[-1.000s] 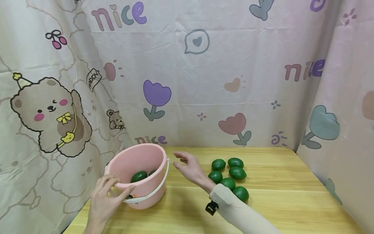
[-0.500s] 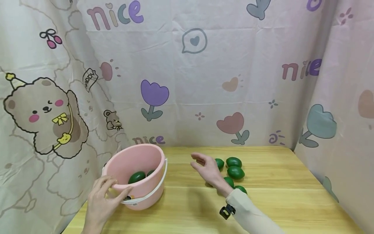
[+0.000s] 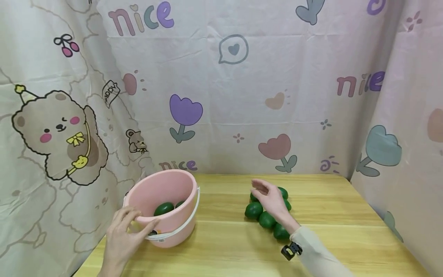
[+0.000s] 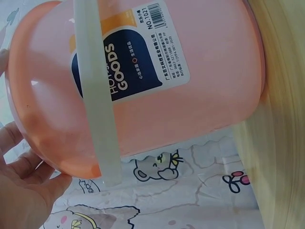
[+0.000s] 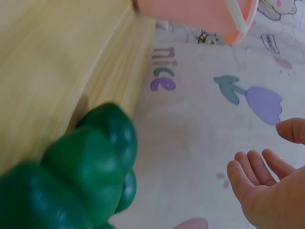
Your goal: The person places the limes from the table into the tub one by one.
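At the left side, the left hand (image 3: 122,235) pinches the near rim of the pink bucket (image 3: 173,223), with its fingers over the edge and the thumb along the outer wall. I judge this hold is good for steadying; it should be firm, but without pulling the bucket over. The bucket stands on the left part of the counter (image 3: 225,248), its mouth upward; whether it leans slightly, I cannot tell. Its white handle (image 4: 99,124) hangs down across the outside, away from the opening. Inside, a green fruit (image 3: 164,209) lies on its side, the long axis going roughly left to right; another behind it is mostly hidden.

Further right, a group of fruits rests on the counter, close together. The leftmost fruit (image 3: 254,211) seems a little longer from left to right. The nearest fruit (image 3: 281,231) looks almost round from here, so its axis is not certain. Above the back ones is the right hand (image 3: 273,200), with thumb and fingers spread apart and nothing between them. To take one fruit well, it would be better to lower straight, close across the short axis, and avoid pushing the neighbours, because smooth skin may roll.
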Tool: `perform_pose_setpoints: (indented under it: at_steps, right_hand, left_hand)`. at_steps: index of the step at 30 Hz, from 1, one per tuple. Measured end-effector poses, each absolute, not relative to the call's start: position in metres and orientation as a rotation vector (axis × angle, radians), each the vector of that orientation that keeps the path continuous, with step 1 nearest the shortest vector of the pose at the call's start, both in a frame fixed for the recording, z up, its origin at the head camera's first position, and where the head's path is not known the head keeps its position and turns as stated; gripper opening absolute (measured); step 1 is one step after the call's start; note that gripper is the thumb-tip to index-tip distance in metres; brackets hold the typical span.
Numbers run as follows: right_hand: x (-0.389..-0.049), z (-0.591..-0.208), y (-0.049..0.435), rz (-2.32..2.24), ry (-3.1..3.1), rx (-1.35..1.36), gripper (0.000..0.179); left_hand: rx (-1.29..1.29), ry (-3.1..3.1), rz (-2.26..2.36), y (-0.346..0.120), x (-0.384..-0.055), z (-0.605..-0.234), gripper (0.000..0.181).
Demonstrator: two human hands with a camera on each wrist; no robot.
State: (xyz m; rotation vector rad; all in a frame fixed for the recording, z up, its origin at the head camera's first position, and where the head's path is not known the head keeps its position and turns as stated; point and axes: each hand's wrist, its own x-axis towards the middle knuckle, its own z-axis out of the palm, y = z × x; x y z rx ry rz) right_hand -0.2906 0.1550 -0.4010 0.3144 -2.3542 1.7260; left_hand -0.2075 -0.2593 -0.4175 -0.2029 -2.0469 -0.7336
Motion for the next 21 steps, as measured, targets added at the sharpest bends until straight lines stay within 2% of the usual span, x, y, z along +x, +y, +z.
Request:
perform_pose_setpoints:
  at_steps: [21]
  right_hand:
    - [-0.267,-0.43,0.226,1.353,-2.69,0.163,0.049]
  left_hand:
    - [-0.214,-2.035,-0.748,-0.259,-0.208,-0.418,0.046]
